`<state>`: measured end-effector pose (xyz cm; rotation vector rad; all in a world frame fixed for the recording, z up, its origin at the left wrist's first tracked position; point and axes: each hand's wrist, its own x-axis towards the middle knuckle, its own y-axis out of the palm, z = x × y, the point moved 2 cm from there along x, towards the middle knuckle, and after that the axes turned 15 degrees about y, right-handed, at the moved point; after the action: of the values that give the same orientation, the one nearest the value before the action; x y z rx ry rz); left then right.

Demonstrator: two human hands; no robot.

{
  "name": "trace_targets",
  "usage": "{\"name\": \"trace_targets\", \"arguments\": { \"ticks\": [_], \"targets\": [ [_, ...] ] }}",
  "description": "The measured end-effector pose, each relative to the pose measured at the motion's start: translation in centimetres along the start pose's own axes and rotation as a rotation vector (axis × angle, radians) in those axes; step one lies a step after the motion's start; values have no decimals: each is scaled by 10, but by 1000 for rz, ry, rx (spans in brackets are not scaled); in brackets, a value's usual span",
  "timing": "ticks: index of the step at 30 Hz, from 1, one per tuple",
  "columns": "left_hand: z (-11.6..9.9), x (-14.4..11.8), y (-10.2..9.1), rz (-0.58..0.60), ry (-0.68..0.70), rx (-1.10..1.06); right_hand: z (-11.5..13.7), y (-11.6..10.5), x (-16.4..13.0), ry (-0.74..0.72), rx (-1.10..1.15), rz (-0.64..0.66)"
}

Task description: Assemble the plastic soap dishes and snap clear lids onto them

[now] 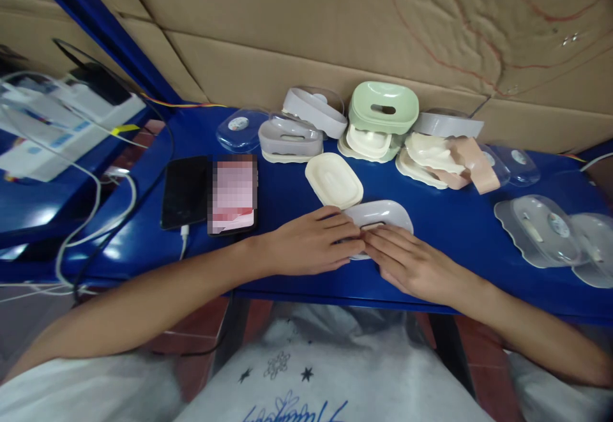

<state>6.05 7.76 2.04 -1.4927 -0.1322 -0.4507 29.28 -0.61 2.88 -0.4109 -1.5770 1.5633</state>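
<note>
A grey oval soap dish (385, 210) lies on the blue table in front of me, with a dark-edged slot in its middle. My left hand (316, 241) is closed over its left side, its fingers bent down toward the slot. From the right, my right hand (412, 259) grips the same dish, fingers pressed together and tips meeting the left ones. Both thumbs and part of the dish are hidden beneath the hands. Just behind my left fingers rests a cream oval tray (334, 180).
Along the cardboard wall stand grey dishes (291, 138), a green soap dish (384, 108) and cream and peach pieces (435, 154). Clear-lidded dishes (541, 230) lie right. Two phones, one black (184, 192) and one lit (233, 195), and cables (98, 211) are left.
</note>
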Motion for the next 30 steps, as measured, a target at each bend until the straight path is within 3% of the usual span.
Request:
{"name": "trace_targets", "arguments": {
  "ticks": [4, 6, 9, 11, 15, 19, 26, 30],
  "targets": [
    [1, 0, -1, 13, -24, 26, -13, -1, 3, -31, 146, -34],
    [1, 0, -3, 14, -20, 28, -33, -8, 5, 55, 191, -98],
    [0, 0, -4, 11, -10, 25, -76, -19, 7, 335, -19, -279],
    [0, 1, -5, 13, -3, 23, -103, -22, 7, 489, -195, -334],
    [0, 1, -5, 14, -5, 24, -130, -15, 7, 573, -341, -321],
    [-1, 1, -5, 7, -8, 27, -132, -13, 6, 548, -370, -381],
    [1, 0, -6, 10, -22, 29, -117, -30, -1, 473, -116, -653],
    [2, -2, -6, 8, -23, 32, -86, -26, 0, 339, -75, -538]
  ]
}}
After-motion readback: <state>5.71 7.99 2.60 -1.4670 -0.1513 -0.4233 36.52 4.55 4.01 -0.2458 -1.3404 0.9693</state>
